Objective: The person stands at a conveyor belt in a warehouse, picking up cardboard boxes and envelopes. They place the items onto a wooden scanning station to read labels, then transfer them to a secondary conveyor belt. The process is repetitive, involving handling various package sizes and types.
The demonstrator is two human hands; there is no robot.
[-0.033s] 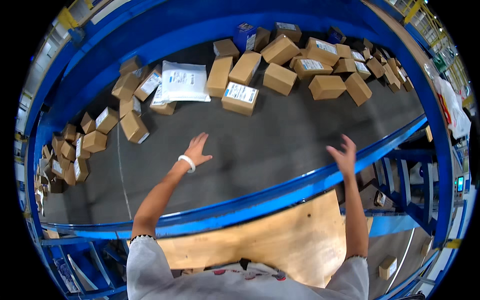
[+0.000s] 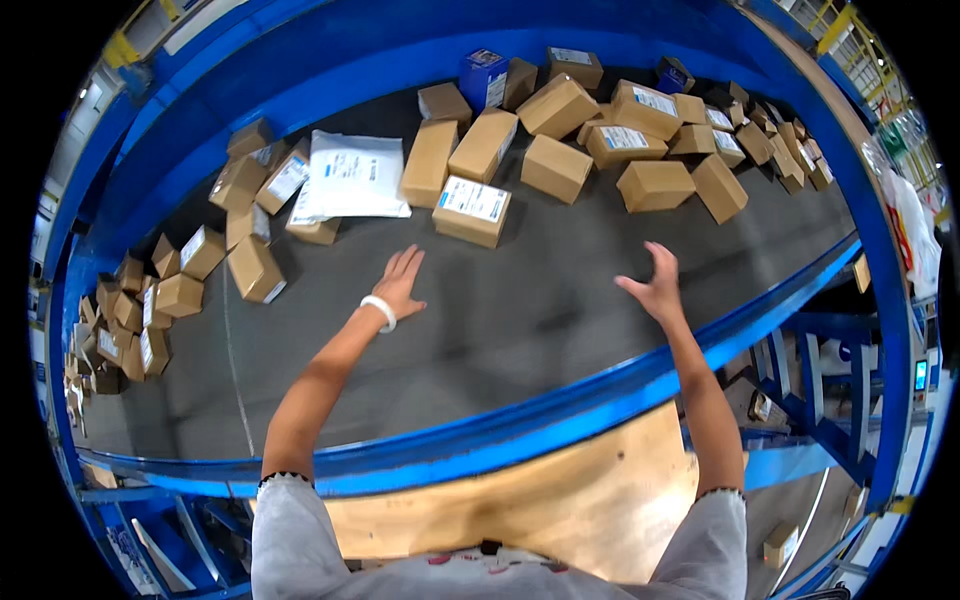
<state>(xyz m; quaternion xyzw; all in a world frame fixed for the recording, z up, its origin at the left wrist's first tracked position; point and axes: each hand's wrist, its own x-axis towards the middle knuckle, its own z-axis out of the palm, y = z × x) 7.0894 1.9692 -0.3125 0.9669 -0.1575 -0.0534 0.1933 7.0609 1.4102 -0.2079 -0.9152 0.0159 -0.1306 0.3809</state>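
Over the dark conveyor belt point(image 2: 540, 330), my left hand point(image 2: 402, 284) reaches out with its fingers apart and nothing in it, a white band on the wrist. Beyond its fingertips sits a brown cardboard box point(image 2: 472, 212) with a white label on top. A white plastic mailer point(image 2: 357, 175) lies to the left of that box, partly over other boxes. My right hand point(image 2: 657, 288) is also spread and holds nothing. Farther back from it are a plain cardboard box point(image 2: 655, 186) and a tilted one point(image 2: 720, 188). Neither hand touches a parcel.
A blue rim point(image 2: 520, 440) runs along the belt's near side, with a wooden board point(image 2: 560, 500) below it. Blue walling point(image 2: 400, 50) closes the far side. More boxes pile up at left point(image 2: 180, 296) and right. A white plastic bag point(image 2: 910, 230) hangs at far right.
My right hand has moved left and farther over the belt. The left hand has shifted slightly forward. In the picture, the mailer and nearby boxes sit a little farther left.
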